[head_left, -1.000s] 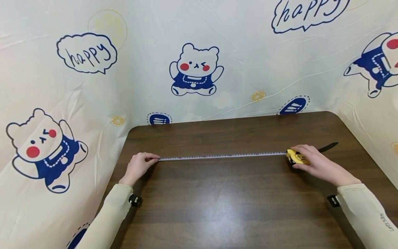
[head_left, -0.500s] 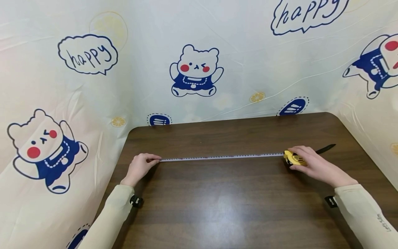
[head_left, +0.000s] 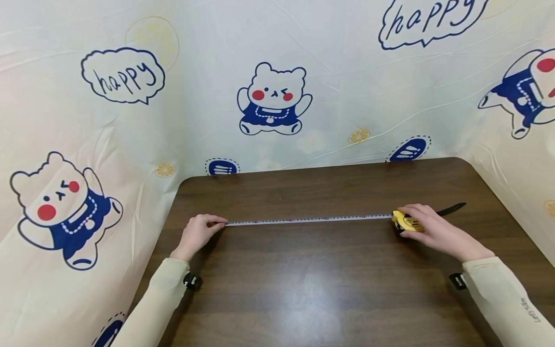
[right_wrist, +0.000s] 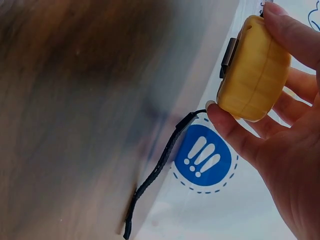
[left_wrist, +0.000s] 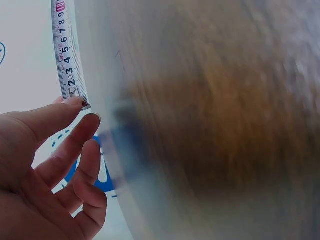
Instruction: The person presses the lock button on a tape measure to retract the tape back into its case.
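Left hand (head_left: 197,236) and right hand (head_left: 438,237) have drawn closer together than a second ago, leaving a slightly shorter run of blade (head_left: 303,220) between them. Printed cloth (head_left: 199,111) rises behind the far edge and down both sides. Brown tabletop (head_left: 277,274) stretches broadly from the blade to the near side, with a narrower band on the far side. Gripped between right thumb and fingers, the yellow tape measure case (head_left: 406,222) sits toward the right, well inside the right edge; whether it touches the wood, I cannot tell. Just inside the left edge, the left thumb and a finger pinch the blade's end. Behind the case, a black strap (head_left: 452,209) trails right.
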The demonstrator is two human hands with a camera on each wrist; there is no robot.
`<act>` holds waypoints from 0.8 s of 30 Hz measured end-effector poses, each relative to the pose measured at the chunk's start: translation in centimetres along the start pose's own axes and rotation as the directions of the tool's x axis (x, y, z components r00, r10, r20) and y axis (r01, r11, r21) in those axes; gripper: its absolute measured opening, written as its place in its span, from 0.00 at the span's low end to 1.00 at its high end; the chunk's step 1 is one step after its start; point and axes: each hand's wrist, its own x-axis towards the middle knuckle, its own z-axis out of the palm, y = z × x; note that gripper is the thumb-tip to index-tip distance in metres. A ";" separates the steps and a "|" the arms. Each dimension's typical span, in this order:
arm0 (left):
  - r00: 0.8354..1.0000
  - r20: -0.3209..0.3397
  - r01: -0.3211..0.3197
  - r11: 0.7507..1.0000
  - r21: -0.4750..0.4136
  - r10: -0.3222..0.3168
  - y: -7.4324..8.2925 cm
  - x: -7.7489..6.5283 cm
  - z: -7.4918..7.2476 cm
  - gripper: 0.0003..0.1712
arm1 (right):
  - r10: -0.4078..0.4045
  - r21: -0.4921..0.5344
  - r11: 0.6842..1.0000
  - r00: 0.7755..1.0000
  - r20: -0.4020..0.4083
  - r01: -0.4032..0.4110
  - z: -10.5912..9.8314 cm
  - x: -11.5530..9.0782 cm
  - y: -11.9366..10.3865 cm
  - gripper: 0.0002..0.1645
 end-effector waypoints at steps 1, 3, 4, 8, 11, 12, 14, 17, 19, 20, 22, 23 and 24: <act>1.000 0.000 -0.001 1.000 -0.002 0.001 0.1 0.0 0.0 0.07 | -0.001 0.002 1.000 1.000 0.001 0.001 0.0 0.0 0.0 0.35; 1.000 0.000 -0.004 1.000 -0.004 0.004 0.1 0.0 0.2 0.07 | 0.009 0.010 1.000 1.000 0.012 -0.009 0.0 0.1 -0.1 0.35; 1.000 0.000 -0.005 1.000 -0.003 0.005 0.2 0.0 0.2 0.07 | 0.013 0.015 1.000 1.000 0.020 -0.014 0.1 0.1 -0.1 0.36; 1.000 -0.003 -0.013 1.000 -0.002 0.013 0.3 0.1 0.4 0.06 | 0.027 0.032 0.999 0.999 0.043 -0.028 0.1 0.3 -0.3 0.36; 1.000 -0.004 -0.017 1.000 -0.001 0.017 0.4 0.2 0.5 0.06 | 0.031 0.038 0.999 0.998 0.049 -0.033 0.0 0.5 -0.4 0.36; 1.000 -0.004 -0.018 1.000 0.000 0.018 0.4 0.2 0.5 0.06 | 0.033 0.041 0.999 0.998 0.053 -0.036 0.0 0.5 -0.4 0.36; 1.000 -0.003 -0.018 1.000 0.000 0.018 0.5 0.2 0.6 0.06 | 0.041 0.046 0.998 0.997 0.061 -0.044 0.0 0.6 -0.5 0.37; 1.000 0.000 -0.018 1.000 -0.004 0.018 0.6 0.2 0.6 0.06 | 0.045 0.050 0.998 0.997 0.068 -0.048 0.0 0.6 -0.5 0.37; 1.000 0.002 -0.019 1.000 -0.007 0.019 0.7 0.2 0.6 0.06 | 0.046 0.051 0.997 0.996 0.072 -0.050 0.0 0.6 -0.6 0.37; 1.000 0.003 -0.021 1.000 -0.008 0.021 0.7 0.3 0.6 0.06 | 0.045 0.051 0.997 0.996 0.073 -0.049 0.0 0.6 -0.6 0.37; 1.000 0.003 -0.027 1.000 -0.009 0.027 0.8 0.3 0.6 0.06 | 0.044 0.051 0.998 0.996 0.077 -0.048 0.1 0.7 -0.6 0.37; 1.000 0.003 -0.029 1.000 -0.010 0.029 0.8 0.3 0.7 0.06 | 0.045 0.052 0.997 0.996 0.079 -0.050 0.1 0.7 -0.7 0.37; 1.000 0.003 -0.029 1.000 -0.011 0.029 0.9 0.3 0.7 0.06 | 0.047 0.053 0.997 0.996 0.082 -0.051 0.1 0.8 -0.7 0.37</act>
